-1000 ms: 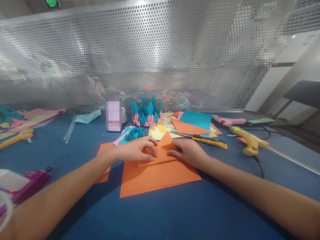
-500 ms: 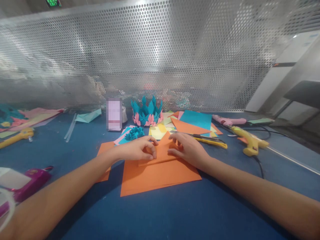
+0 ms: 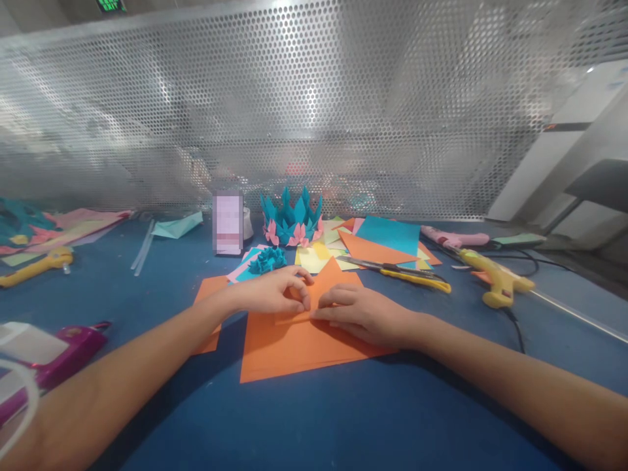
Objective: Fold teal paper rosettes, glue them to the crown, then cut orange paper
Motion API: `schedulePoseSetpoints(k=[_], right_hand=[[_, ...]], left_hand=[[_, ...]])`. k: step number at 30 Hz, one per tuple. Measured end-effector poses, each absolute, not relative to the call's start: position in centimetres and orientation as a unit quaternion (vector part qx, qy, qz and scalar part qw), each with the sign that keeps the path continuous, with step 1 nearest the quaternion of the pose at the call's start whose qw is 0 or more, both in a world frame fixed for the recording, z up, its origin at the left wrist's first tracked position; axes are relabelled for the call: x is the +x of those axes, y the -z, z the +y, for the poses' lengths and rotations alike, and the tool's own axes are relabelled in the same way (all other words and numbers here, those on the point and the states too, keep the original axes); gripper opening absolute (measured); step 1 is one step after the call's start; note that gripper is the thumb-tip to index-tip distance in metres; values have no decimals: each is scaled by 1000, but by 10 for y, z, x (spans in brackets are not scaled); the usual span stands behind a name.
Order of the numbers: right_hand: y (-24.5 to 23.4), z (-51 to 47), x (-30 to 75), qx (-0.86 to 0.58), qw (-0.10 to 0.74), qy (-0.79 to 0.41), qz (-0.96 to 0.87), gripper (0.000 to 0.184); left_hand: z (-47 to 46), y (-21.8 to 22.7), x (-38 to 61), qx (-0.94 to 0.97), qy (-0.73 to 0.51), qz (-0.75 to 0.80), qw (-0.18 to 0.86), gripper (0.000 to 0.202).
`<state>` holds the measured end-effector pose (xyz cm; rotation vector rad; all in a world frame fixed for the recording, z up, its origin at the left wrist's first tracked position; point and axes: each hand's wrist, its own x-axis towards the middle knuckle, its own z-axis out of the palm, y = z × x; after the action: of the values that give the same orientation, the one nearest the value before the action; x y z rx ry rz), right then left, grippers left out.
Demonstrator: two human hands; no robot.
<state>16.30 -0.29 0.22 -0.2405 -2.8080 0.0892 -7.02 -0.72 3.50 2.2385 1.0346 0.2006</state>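
A folded orange paper piece [image 3: 328, 286] with an upturned point lies on a stack of orange sheets [image 3: 289, 350] on the blue table. My left hand [image 3: 272, 293] rests on its left part with the fingers curled and pressing down. My right hand [image 3: 366, 314] lies over its lower right edge, fingers together and flat along the fold. Both hands touch the same piece, fingertips nearly meeting in the middle.
Behind the hands stand a teal paper crown with pink flowers [image 3: 291, 222], loose coloured sheets [image 3: 387, 237], scissors with yellow handles [image 3: 402, 272] and a yellow glue gun [image 3: 498, 278]. A purple glue gun [image 3: 59, 353] lies at left. A perforated metal screen [image 3: 314, 111] closes the back.
My right hand has slid left along the fold toward my left hand. The left hand has stayed in place.
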Motion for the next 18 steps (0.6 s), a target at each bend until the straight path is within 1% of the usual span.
schedulePoseSetpoints(k=[7, 18], right_hand=[[-3, -3, 163, -81, 154, -43, -984, 34], [-6, -4, 161, -77, 144, -53, -985, 34]], left_hand=[[-10, -36, -69, 862, -73, 390, 314, 13], [-9, -35, -72, 858, -70, 392, 325, 15]])
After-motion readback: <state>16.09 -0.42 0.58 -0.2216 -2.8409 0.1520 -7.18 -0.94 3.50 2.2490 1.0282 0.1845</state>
